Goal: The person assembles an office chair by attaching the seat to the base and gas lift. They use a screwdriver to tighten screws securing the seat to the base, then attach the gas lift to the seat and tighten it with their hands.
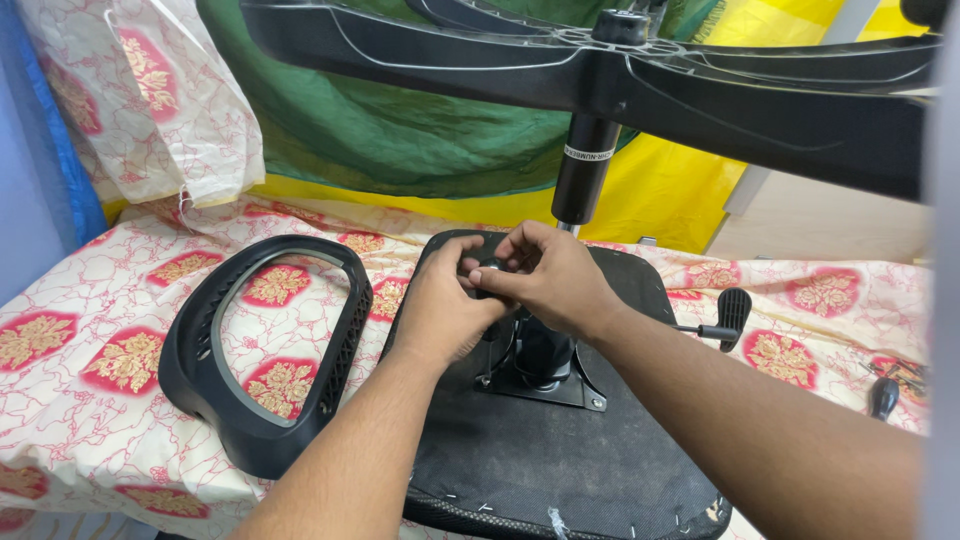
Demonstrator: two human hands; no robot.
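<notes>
An upturned black chair seat (560,450) lies on a bed, its metal mechanism plate (545,385) facing up. A black gas cylinder (585,170) rises from it to the star-shaped chair base (700,80) overhead. My left hand (440,310) and my right hand (545,275) meet just above the mechanism, beside the cylinder's lower end. Their fingers pinch a small dark part (490,268) between them; what it is I cannot tell.
A black chair back frame (260,340) lies on the floral bedsheet (90,330) to the left. A black lever (725,315) sticks out right of the seat. A dark tool handle (883,397) rests at far right. Green and yellow cloth hangs behind.
</notes>
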